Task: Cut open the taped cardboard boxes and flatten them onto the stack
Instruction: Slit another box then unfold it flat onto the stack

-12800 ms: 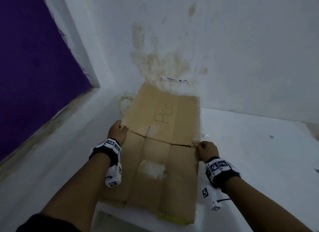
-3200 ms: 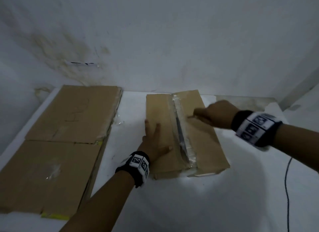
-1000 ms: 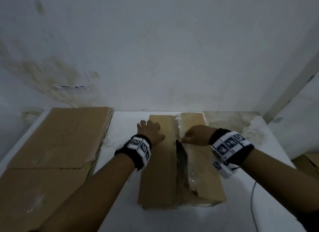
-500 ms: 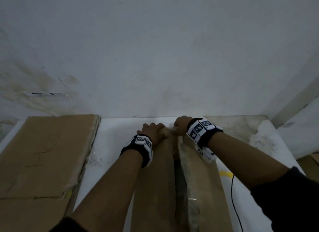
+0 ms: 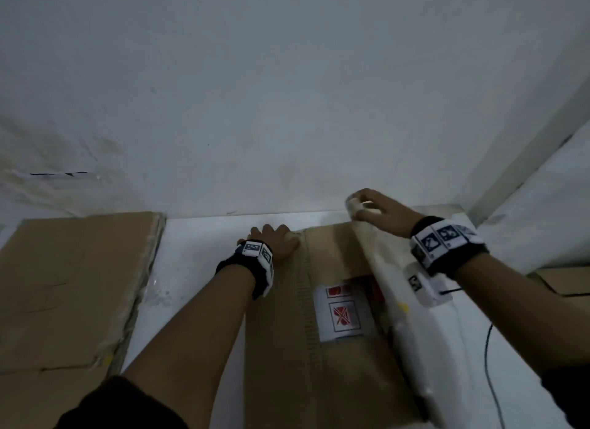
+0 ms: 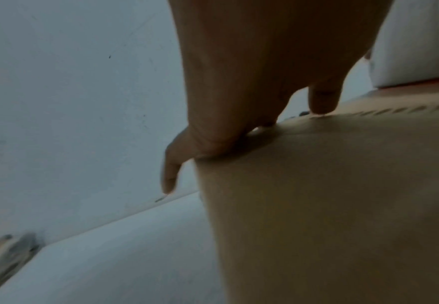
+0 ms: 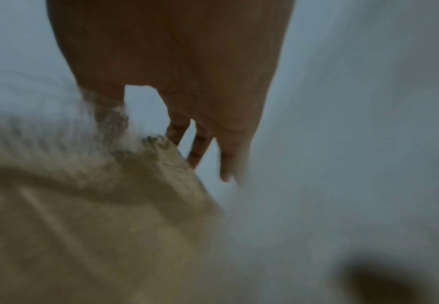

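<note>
A brown cardboard box (image 5: 287, 348) lies lengthwise on the white surface in front of me. My left hand (image 5: 281, 237) holds its far left corner, fingers bent over the far edge (image 6: 170, 176) and thumb on top. My right hand (image 5: 359, 206) pinches the far corner of the right flap (image 5: 392, 301), which is raised, tilted right and covered in clear tape. Inside the opening shows a white label (image 5: 341, 313) with red symbols. The stack of flattened cardboard (image 5: 73, 285) lies at the left. The right wrist view is blurred; the flap corner (image 7: 135, 144) sits under the thumb.
A white wall (image 5: 287, 109) rises just behind the box and the stack. Bare white surface (image 5: 198, 246) separates the stack from the box. More brown cardboard (image 5: 562, 281) shows at the right edge. A thin black cable (image 5: 488, 348) runs down the surface on the right.
My right hand has pulled the right flap up and to the right, baring the label inside. The left hand has stayed at the far left corner.
</note>
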